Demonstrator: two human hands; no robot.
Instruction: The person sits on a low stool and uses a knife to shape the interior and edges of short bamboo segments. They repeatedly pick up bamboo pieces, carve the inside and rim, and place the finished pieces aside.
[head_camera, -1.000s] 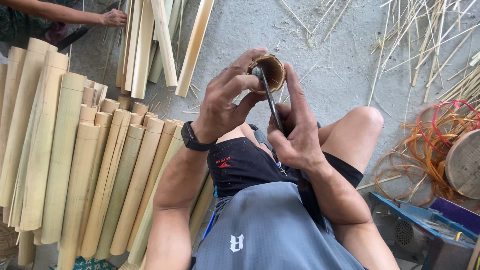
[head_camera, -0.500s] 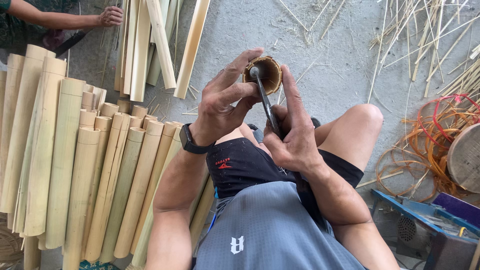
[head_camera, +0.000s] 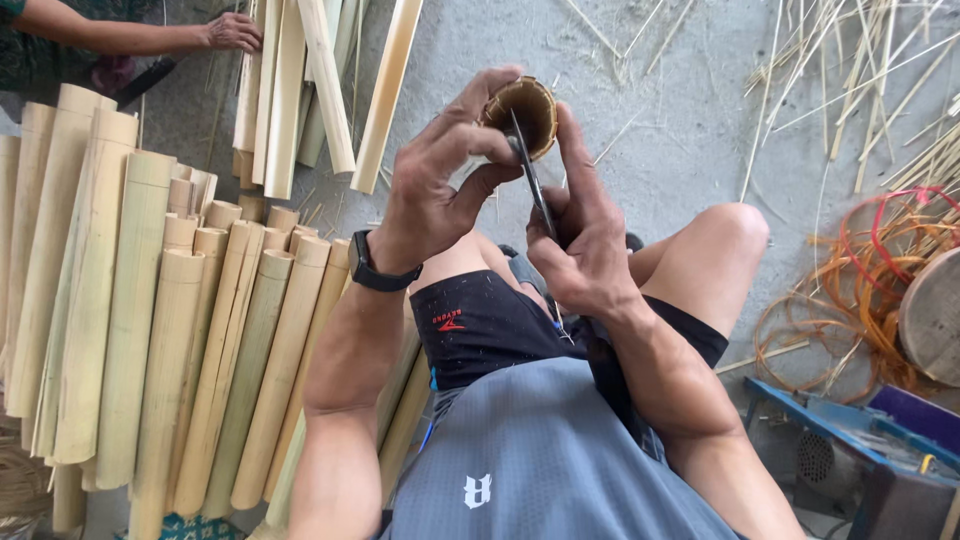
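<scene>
Bamboo tube end (head_camera: 521, 112), upper middle, blade (head_camera: 530, 180) inside.
Your left hand (head_camera: 435, 185) pinches its rim; your right hand (head_camera: 580, 235) clenches the handle — one slip could nick those fingers.

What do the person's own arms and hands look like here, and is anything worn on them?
Both arms are bare, with no sleeves or gloves. The left hand has a black watch strapped at the wrist. The right hand wears nothing visible.

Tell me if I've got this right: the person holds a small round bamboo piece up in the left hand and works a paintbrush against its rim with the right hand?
Not quite. The right hand holds a slim dark metal blade, not a paintbrush. The rest stands: the left hand holds the small round bamboo piece up, and the blade meets its rim. The head view shows this.
</scene>
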